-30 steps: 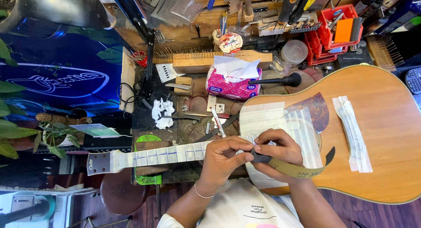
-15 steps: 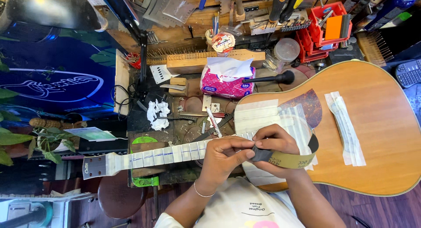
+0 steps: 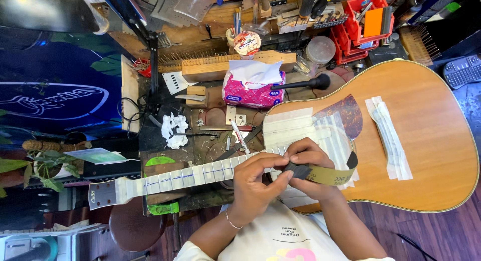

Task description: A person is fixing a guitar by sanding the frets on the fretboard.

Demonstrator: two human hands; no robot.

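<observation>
An acoustic guitar [image 3: 426, 140] lies flat on the bench, its neck [image 3: 180, 178] covered in pale tape and pointing left. Pale tape strips also cover the top around the soundhole. My left hand [image 3: 255, 183] and my right hand [image 3: 308, 165] meet over the end of the fingerboard. Together they pinch a long tan strip of sandpaper [image 3: 325, 176] with a dark grit side. The strip curls rightward over the taped area. A taped-over bridge [image 3: 388, 138] sits farther right on the body.
A pink tissue pack [image 3: 253, 88] and a wooden block [image 3: 235, 65] sit behind the neck. Crumpled white paper [image 3: 174, 128] lies left of them. Red bins [image 3: 368, 20] and hand tools crowd the back. A round stool [image 3: 135, 226] stands below the headstock.
My hands have shifted slightly right along the fingerboard end, and the sandpaper strip now shows more of its dark side between my fingers. The guitar has not moved.
</observation>
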